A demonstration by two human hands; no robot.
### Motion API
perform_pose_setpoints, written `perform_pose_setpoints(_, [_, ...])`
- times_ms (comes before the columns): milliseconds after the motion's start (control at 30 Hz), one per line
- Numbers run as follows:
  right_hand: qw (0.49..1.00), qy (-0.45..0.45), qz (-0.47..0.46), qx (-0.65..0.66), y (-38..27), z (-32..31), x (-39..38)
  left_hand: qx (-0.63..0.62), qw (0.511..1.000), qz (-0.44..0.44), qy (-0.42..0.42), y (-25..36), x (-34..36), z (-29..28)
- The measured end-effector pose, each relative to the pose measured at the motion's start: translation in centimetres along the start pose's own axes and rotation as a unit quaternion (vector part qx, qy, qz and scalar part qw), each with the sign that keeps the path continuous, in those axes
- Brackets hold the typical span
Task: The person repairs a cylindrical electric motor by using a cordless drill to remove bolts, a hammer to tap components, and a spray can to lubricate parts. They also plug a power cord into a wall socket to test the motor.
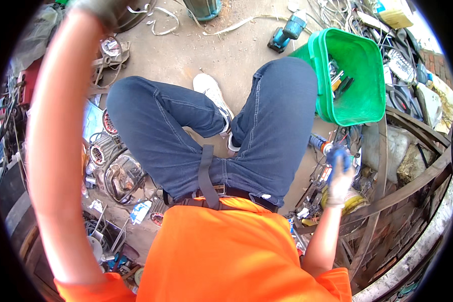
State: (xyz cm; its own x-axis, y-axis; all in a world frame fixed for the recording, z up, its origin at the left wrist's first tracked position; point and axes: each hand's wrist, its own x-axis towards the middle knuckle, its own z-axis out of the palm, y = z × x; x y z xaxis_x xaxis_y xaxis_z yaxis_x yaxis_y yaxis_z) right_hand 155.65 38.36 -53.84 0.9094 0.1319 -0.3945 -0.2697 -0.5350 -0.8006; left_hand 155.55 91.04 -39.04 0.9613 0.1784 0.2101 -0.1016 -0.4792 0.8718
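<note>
My left hand (103, 10), in a greyish glove, reaches far forward to the top left edge, beside a dark rounded object (132, 19). It is blurred and partly cut off, so its fingers and anything in them are hidden. Low at my right side is my right hand (341, 176), in a white glove with blue fingers. Its fingers, smeared by motion, are at the end of a blue, white and red can (319, 142). Whether they grip the can does not show. Near that hand stands a green bucket (323, 75) with several hand tools (341, 84) inside.
A teal cordless power tool (288, 31) stands on the floor beyond the bucket, and a teal container (205, 9) at the far edge. Motor parts (118, 171) and cables crowd the left. Scrap and a curved metal frame (402, 194) lie right. Pale strapping (231, 26) crosses the floor.
</note>
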Motion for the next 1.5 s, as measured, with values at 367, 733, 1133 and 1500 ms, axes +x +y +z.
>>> perform_pose_setpoints(367, [0.960,-0.110,-0.237,0.105,-19.8,13.0,3.7,0.119,0.983,0.132,0.047,6.5,-11.2,18.6])
perform_pose_setpoints(733, [0.865,0.256,-0.385,-0.198,-10.5,-7.3,12.6,-0.072,0.916,-0.283,-0.276,7.0,-32.0,14.3])
perform_pose_setpoints(1133, [0.952,0.276,-0.064,0.119,1.0,-13.2,7.5,0.045,0.923,-0.232,-0.303,6.3,-33.2,15.2])
perform_pose_setpoints(1500, [0.957,0.128,-0.243,0.098,-11.1,-3.6,15.1,0.024,0.958,-0.253,-0.132,5.5,-41.8,17.4])
